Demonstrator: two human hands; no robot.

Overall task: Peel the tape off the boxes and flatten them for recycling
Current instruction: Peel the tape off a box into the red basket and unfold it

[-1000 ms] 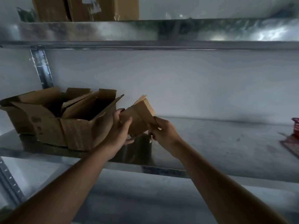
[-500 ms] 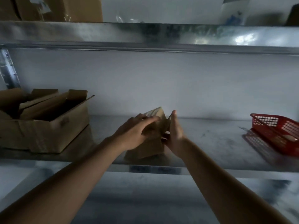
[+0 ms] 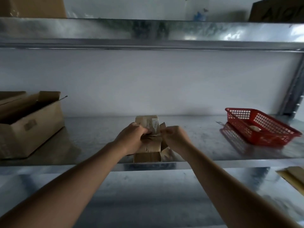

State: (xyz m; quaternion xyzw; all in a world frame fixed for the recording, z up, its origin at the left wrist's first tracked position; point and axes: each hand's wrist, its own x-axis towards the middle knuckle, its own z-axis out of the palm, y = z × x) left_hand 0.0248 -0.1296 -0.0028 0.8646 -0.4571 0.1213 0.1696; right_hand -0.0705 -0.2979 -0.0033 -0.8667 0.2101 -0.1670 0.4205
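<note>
A small brown cardboard box lies on the metal shelf near its front edge, with a white label on its far end. My left hand presses down on the box's left side, fingers curled over its top. My right hand grips the box's right flap, fingers closed on the cardboard. Any tape on the box is hidden under my hands.
A larger open cardboard box stands at the left of the shelf. A red plastic basket sits at the right. The upper shelf carries more boxes. Flat cardboard lies on the lower level at the right.
I carried the small box rightward, away from the large open box, and set it flat on the shelf. My view shifted right, bringing the red basket fully in.
</note>
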